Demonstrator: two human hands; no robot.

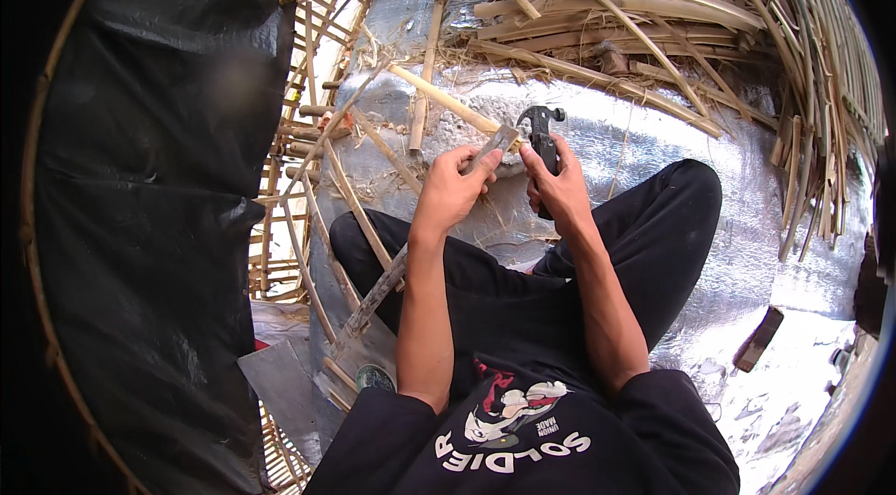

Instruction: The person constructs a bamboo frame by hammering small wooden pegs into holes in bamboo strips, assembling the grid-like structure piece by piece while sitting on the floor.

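Observation:
My left hand [452, 187] is closed round a flat grey-brown piece [492, 146]. That piece meets the near end of a pale round wooden stick [446, 103], like a tool head on a handle; I cannot tell whether the two are fixed together. In my right hand [560, 185] is a black claw hammer [541, 136], upright, gripped below its head. The right thumb lies close to the stick's end. Both hands are in front of my crossed legs, just above a rough grey lump [509, 112] on the silvery sheet.
Split bamboo strips [635, 19] are heaped at the far side and along the right. A black plastic sheet [159, 215] hangs at the left beside a bamboo lattice [280, 243]. Loose sticks [359, 196] lean by my left knee. A brown block [758, 338] lies on the silvery sheet [719, 252] at right.

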